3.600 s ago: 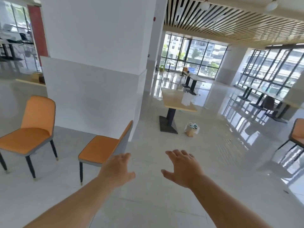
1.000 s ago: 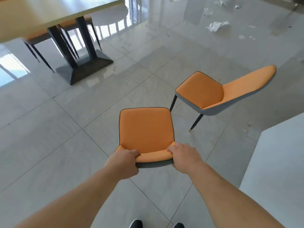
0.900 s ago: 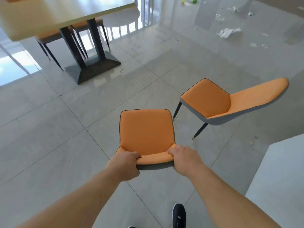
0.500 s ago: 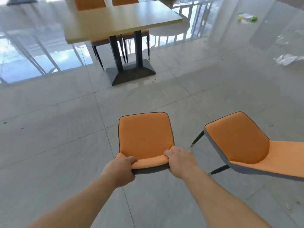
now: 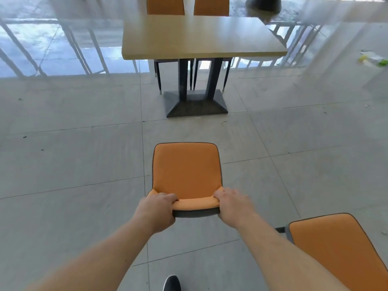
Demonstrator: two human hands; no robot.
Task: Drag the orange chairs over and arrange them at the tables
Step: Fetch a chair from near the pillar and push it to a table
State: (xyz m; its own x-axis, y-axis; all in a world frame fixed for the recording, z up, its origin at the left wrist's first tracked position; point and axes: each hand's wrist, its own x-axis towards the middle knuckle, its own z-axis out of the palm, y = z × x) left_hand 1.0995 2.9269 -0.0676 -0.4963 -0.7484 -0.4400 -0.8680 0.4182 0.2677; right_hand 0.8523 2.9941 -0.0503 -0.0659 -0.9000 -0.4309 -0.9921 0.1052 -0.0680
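An orange chair [image 5: 185, 169] stands on the tiled floor straight in front of me, seat facing the table. My left hand [image 5: 157, 208] grips the left end of its backrest top and my right hand [image 5: 232, 203] grips the right end. A light wooden table [image 5: 201, 35] on a dark pedestal base [image 5: 196, 103] stands beyond the chair. Two orange chairs [image 5: 165, 5] are tucked in at its far side. A second loose orange chair [image 5: 336, 250] sits at the lower right, beside my right forearm.
Glossy grey floor tiles surround the chair, with window reflections at the back. Litter [image 5: 372, 60] lies on the floor at the far right. A dark round base [image 5: 263, 3] shows at the top edge. My shoe [image 5: 172, 283] is at the bottom.
I grasped the chair's backrest with both hands and turned it round to face the table. The table now lies straight ahead and closer; the second chair has slipped to the lower right.
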